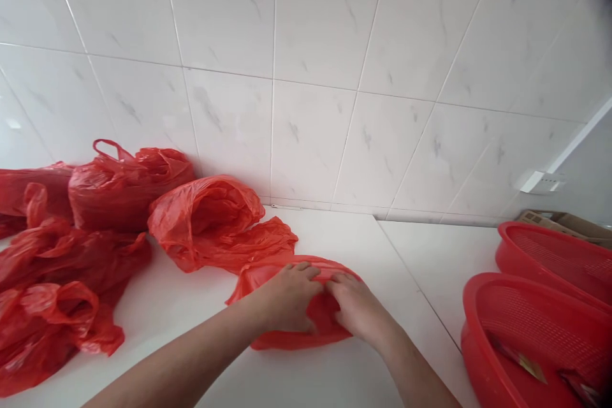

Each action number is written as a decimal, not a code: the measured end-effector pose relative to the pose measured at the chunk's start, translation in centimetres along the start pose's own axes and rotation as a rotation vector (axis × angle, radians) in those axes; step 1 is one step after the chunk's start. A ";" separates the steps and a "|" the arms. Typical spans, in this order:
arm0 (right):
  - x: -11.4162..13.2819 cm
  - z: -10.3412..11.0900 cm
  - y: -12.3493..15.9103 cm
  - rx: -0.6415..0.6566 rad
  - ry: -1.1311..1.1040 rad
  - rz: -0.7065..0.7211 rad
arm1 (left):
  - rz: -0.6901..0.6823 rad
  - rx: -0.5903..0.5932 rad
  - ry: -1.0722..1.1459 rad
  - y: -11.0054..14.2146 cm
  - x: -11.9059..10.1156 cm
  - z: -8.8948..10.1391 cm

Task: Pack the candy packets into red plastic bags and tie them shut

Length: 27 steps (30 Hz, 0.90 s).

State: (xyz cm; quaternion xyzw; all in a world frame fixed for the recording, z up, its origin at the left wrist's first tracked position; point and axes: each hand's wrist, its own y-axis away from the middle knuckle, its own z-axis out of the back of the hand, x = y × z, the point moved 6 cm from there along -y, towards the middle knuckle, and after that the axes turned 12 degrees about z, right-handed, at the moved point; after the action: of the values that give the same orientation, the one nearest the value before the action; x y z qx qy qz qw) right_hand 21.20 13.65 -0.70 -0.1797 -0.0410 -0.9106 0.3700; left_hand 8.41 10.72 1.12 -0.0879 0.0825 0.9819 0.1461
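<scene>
A red plastic bag (296,341) lies on the white tabletop in front of me, its mouth spread and facing up. My left hand (289,299) grips the bag at the left of the mouth, with its fingers curled toward the far rim. On the right side, my right hand (356,303) has its bent fingers inside the mouth, closed on the thin plastic. The fingertips of both hands are close together but apart. Just beyond my left hand, another red bag (210,217) stands partly open, with its loose end touching the bag I hold.
Several filled red bags (124,191) crowd the left side against the tiled wall (315,140). Two red plastic baskets (478,319) stand at the right, the nearer one holding small packets (530,366). A cardboard box (564,223) is behind them. A seam (418,290) crosses the white tabletop.
</scene>
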 end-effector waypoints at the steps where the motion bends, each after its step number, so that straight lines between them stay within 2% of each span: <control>1: -0.4 -0.2 0.1 0.018 -0.001 0.008 | 0.019 0.014 -0.008 -0.6 0.7 -0.8; 4: -1.5 0.0 0.7 0.060 -0.006 0.008 | 0.090 0.067 -0.027 -1.8 3.3 -2.8; 7: -1.1 0.8 1.3 0.069 -0.008 0.005 | 0.096 0.056 -0.025 -1.9 4.4 -2.9; 11: 1.0 1.6 1.2 -0.028 0.015 -0.003 | 0.030 -0.020 0.008 -0.4 2.5 -0.7; 14: 1.9 0.5 0.5 -0.051 0.026 0.014 | -0.039 -0.030 0.043 1.6 0.4 0.6; 16: 1.8 -0.5 0.1 -0.038 0.029 0.021 | -0.100 -0.022 0.059 3.1 -0.5 0.4; 20: 1.3 -1.1 -0.2 -0.001 0.025 0.032 | -0.215 -0.022 -0.025 5.2 -1.1 -1.7; 22: 1.1 0.2 0.0 -0.064 -0.011 0.026 | -0.236 -0.066 -0.044 5.7 -1.1 -2.2; 24: 0.2 2.4 0.7 -0.213 -0.036 -0.035 | -0.246 -0.116 -0.012 5.9 -1.1 -1.8; 27: -2.8 5.1 2.7 -0.471 0.025 -0.246 | -0.248 -0.137 0.061 5.9 -1.5 -0.2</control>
State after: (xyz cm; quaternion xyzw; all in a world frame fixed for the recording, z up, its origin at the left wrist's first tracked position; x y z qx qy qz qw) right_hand 26.40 14.59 2.87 -0.2431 0.1549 -0.9354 0.2050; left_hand 8.05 4.76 2.05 -0.1369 0.0081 0.9565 0.2575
